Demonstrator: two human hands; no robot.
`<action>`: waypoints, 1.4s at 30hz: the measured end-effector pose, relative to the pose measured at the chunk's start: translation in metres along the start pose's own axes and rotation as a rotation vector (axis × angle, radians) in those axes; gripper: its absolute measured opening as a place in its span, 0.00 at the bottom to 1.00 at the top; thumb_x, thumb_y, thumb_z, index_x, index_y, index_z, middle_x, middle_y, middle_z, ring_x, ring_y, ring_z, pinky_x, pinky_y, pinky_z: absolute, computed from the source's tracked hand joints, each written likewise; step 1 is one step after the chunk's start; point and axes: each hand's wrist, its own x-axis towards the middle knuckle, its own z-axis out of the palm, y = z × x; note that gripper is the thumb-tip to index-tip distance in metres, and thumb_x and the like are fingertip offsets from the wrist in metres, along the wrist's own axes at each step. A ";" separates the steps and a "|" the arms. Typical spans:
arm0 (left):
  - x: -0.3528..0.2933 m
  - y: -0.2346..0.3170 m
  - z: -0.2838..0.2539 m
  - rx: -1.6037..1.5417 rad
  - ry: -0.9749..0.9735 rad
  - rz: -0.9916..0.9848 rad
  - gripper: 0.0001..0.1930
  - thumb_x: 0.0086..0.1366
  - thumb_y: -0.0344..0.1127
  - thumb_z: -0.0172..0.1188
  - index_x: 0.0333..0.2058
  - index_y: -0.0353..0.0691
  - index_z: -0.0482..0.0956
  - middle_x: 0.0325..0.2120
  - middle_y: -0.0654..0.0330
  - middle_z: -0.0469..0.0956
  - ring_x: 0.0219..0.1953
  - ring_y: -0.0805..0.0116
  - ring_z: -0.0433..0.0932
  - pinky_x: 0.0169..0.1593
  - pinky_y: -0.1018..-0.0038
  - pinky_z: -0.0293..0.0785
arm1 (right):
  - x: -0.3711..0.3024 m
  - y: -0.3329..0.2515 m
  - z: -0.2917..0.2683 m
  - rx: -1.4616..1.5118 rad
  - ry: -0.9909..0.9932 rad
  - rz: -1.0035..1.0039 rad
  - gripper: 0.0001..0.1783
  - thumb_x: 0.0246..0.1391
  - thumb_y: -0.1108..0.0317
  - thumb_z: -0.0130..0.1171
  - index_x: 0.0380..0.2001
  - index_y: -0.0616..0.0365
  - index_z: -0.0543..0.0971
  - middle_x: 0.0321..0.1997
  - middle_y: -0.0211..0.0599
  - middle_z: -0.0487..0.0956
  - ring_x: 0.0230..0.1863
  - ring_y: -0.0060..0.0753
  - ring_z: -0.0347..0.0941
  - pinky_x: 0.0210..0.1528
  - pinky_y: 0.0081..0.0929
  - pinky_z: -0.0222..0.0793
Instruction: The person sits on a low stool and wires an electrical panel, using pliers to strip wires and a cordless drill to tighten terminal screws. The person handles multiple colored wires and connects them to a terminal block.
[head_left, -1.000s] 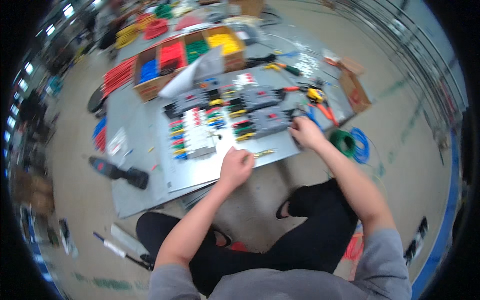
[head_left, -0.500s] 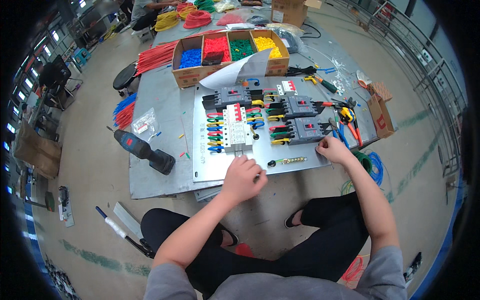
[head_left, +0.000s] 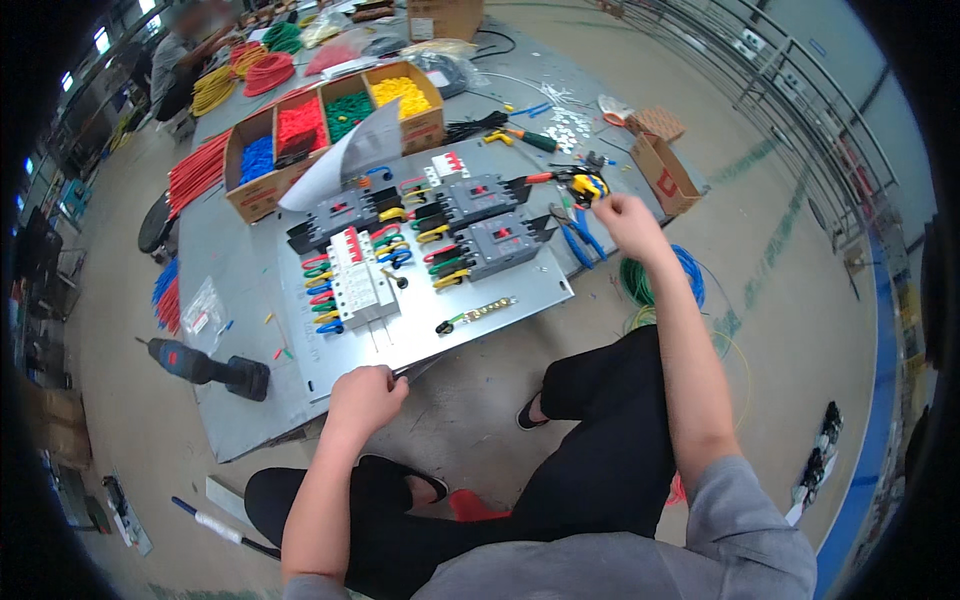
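Observation:
My left hand [head_left: 366, 400] is curled closed by the front edge of the metal mounting plate [head_left: 420, 345]; a small dark bit shows at its fingertips, too small to name. My right hand [head_left: 632, 225], fingers bent together, is over the tools at the table's right side, beside a yellow and black tape measure [head_left: 588, 187]. Whatever it grips is hidden. Blue-handled pliers [head_left: 580, 243] lie just left of it. On the plate sit a white row of breakers [head_left: 358, 280], grey circuit breakers [head_left: 497, 243] with coloured wire loops, and a brass terminal strip [head_left: 485, 312].
A cordless drill [head_left: 205, 368] lies at the table's left. Behind the plate stands a divided cardboard box [head_left: 255, 195] of coloured caps, with a curled paper sheet [head_left: 345, 160] against it. A small open carton [head_left: 668, 180] is at the right edge. Another person sits far left.
The view has swung right, so the table appears further left and tilted. My right hand has moved from the plate's edge to the tools. My left hand has drawn back from the white breakers.

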 end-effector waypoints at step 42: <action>0.068 0.050 0.042 -0.151 0.421 0.364 0.08 0.70 0.33 0.65 0.42 0.34 0.81 0.35 0.48 0.81 0.43 0.43 0.79 0.48 0.53 0.76 | -0.246 -0.177 -0.147 1.577 -0.799 -0.989 0.05 0.69 0.73 0.60 0.40 0.51 0.83 0.25 0.28 0.74 0.18 0.19 0.63 0.21 0.21 0.52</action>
